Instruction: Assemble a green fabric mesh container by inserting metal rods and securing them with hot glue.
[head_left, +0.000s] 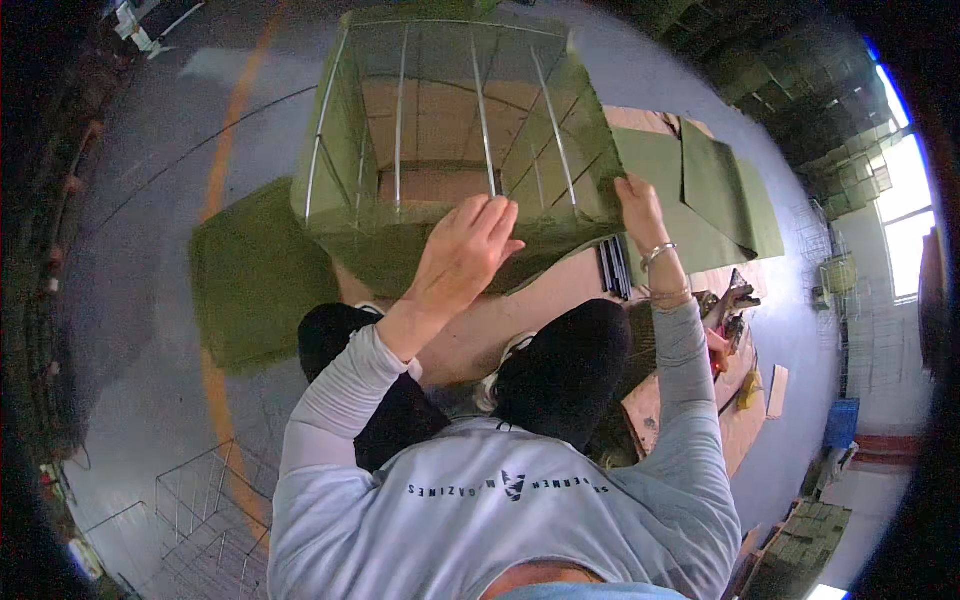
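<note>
A box-shaped wire frame (484, 110) with thin metal rods stands in front of me, wrapped in green mesh fabric (370, 248). My left hand (468, 248) is closed at the middle of its near edge, fingers bent together over the mesh beside the foot of one rod. At the near right corner, my right hand (640, 210) grips the mesh's right border, with the fingertips partly hidden. A bracelet circles my right wrist.
Green fabric sheets (715, 190) lie to the right, and another green piece (255, 275) to the left. Dark strips (614, 268) rest by my right knee. Tools (735, 310) sit on cardboard at right. Bare wire frames (205, 500) stand at lower left.
</note>
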